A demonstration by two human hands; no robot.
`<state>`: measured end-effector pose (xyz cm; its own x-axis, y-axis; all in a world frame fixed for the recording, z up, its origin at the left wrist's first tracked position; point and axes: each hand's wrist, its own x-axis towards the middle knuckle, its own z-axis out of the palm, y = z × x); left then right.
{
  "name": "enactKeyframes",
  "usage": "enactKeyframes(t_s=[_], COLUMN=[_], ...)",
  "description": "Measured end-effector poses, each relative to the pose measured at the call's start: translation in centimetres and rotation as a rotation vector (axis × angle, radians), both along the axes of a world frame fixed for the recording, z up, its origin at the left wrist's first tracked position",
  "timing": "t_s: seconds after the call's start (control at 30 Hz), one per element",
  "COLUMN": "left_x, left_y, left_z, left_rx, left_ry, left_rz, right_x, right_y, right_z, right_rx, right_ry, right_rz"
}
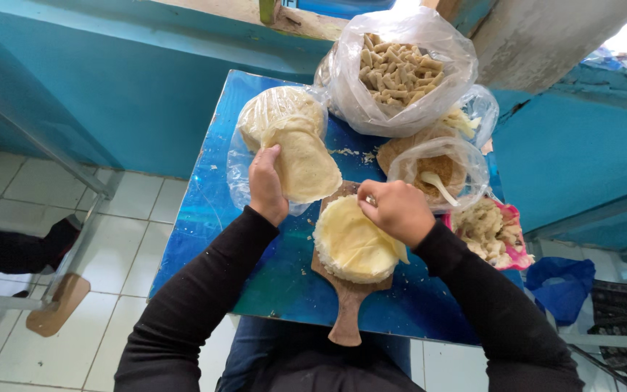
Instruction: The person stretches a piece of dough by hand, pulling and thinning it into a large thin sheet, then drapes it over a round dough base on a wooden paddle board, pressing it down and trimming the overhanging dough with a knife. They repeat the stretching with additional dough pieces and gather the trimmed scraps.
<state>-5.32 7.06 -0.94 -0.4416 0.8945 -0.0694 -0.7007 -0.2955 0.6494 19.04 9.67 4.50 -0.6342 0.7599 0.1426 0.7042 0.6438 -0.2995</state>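
Landmark: wooden paddle board (347,301) on the blue worktop (205,218); its round end is away from the person and its handle points back toward the person's body.
Left hand (266,185): forearm in a black sleeve runs up from the lower left; the hand lies left of the board's far end, fingers closed on the edge of a pale flat round (305,163), which it holds lifted and tilted.
Right hand (397,210): forearm in a black sleeve comes in from the lower right; the hand is curled, knuckles up, at the far right rim of the stack of rounds (353,247), fingertips pinched on the top sheet.
Hands apart or together: apart, each clamped on its own round.
Stack of rounds: sits on the board's round end, covering most of it; flat, pale yellow, roughly circular, so no clear long axis.
Lifted round: oval in this view, its long axis running from the left hand away to the right and down, toward the stack.
Beyond the board, left: clear bag of more rounds (273,120), partly behind the lifted round.
Beyond the board, centre: big clear bag of short tan pieces (397,72).
Right of the board: clear-wrapped bowl with a pale spoon (437,174), close behind the right hand; a pink tray of pale chunks (491,232) nearer the worktop's right edge.
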Motion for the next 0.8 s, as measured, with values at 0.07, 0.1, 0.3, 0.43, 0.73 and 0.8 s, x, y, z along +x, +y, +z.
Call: enactKeyframes(t_s=[0.07,0.1,0.3,0.43,0.73,0.8], left_x=[0.0,0.1,0.1,0.3,0.9,0.9], left_y=[0.0,-0.1,0.0,-0.1,-0.2,-0.1], left_z=[0.0,0.1,0.2,0.3,0.5,0.5], left_rx=[0.012,0.017,-0.004,0.029,0.011,-0.027], left_ry=[-0.007,-0.01,-0.013,0.05,0.323,0.327], left_rz=[-0.009,-0.014,0.012,0.017,0.046,0.053], right_x=[-0.3,-0.4,1.4,4.5,4.4,3.6], right_y=[-0.1,-0.1,1.4,0.8,-1.9,-1.1], right_z=[-0.6,-0.9,1.3,5.5,7.4,5.7], right_rx=[0.078,0.094,-0.016,-0.35,-0.733,-0.782], right_ry=[0.0,0.04,0.105,0.079,0.634,0.64], right_rz=[-0.02,-0.006,0.118,0.119,0.234,0.2])
